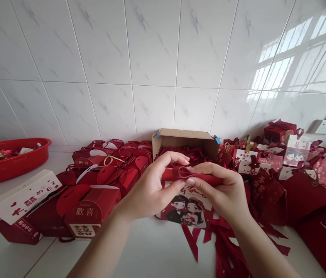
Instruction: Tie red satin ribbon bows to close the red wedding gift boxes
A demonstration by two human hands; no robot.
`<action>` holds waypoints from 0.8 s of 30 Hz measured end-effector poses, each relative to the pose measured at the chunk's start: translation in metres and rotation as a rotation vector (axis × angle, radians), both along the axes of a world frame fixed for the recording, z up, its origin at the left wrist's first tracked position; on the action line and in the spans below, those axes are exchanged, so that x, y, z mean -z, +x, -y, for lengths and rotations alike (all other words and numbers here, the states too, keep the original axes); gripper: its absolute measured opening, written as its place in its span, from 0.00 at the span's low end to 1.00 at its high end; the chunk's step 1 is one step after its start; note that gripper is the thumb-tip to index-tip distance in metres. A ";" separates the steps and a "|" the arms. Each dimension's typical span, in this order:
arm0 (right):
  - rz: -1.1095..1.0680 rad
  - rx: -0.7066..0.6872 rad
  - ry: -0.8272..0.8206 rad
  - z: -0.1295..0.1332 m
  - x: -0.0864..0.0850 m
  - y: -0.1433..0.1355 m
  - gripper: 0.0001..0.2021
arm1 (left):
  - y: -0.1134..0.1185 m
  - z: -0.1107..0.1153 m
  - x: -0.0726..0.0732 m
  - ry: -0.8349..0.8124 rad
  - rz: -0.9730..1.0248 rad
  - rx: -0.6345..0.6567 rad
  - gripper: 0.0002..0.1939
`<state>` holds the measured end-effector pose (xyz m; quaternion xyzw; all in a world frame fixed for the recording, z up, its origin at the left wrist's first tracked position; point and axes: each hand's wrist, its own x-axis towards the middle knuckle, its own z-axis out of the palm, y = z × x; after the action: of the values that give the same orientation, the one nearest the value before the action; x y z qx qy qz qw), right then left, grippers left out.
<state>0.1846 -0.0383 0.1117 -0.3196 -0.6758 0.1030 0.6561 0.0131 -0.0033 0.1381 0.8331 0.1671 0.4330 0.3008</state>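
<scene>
In the middle of the head view is a red gift box with a cartoon couple on its white front panel. A dark red ribbon forms a small loop at its top edge. My left hand is closed at the left of the loop, thumb and fingertips pinching the ribbon. From the other side my right hand pinches the same ribbon, its thumb near the left thumb. Both hands cover parts of the box's top and sides. Loose cut ribbons lie below, toward the right forearm.
Several red candy boxes crowd the left, near a red plastic basin. Behind my hands stands an open cardboard box with dark red ribbons inside. Decorated gift boxes fill the right, below a power socket. A tiled wall closes the back.
</scene>
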 end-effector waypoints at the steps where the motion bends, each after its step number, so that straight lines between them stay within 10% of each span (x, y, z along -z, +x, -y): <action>1: -0.022 -0.003 -0.028 0.000 0.000 0.000 0.04 | -0.001 0.000 0.000 -0.020 -0.013 0.008 0.14; 24: 0.059 -0.070 -0.390 -0.004 0.008 -0.008 0.06 | 0.000 -0.011 -0.002 0.097 -0.093 -0.228 0.05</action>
<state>0.1765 -0.0339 0.1042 -0.4196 -0.6727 0.2454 0.5579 0.0135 0.0080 0.1403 0.8413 0.2535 0.4330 0.2011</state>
